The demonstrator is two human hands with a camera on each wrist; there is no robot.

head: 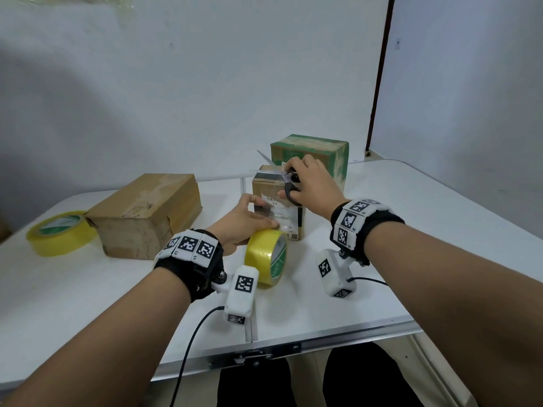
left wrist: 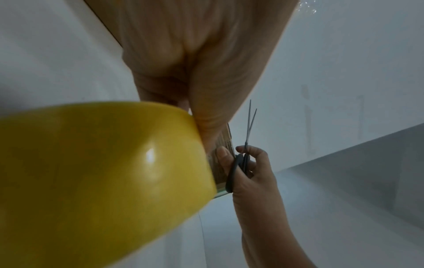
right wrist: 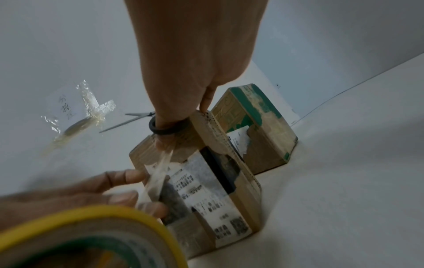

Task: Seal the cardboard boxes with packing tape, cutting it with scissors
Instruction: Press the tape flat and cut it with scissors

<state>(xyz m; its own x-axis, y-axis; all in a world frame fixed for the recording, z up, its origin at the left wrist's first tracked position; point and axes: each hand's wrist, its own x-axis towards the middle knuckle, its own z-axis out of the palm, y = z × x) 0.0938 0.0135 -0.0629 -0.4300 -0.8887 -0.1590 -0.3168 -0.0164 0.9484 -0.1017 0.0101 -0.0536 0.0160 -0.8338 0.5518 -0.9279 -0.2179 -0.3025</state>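
A small labelled cardboard box [head: 277,214] stands mid-table. My left hand [head: 245,220] holds a yellow packing tape roll [head: 266,257] just in front of it, fingers stretched toward the box face. A clear tape strip [right wrist: 160,174] runs from the roll up the box's front. My right hand [head: 311,183] grips black-handled scissors [head: 289,188] over the box top. The blades [head: 268,163] are apart and point up-left, clear of the strip. In the right wrist view the thumb through the handle ring [right wrist: 169,128] touches the strip's upper end. The left wrist view shows the roll [left wrist: 103,172] and the scissors [left wrist: 249,127].
A green-taped box [head: 311,155] stands right behind the small one. A larger brown box [head: 144,215] lies to the left, with a second yellow tape roll [head: 60,233] beyond it. The white folding table [head: 440,215] ends at a wall behind; its front edge is near me.
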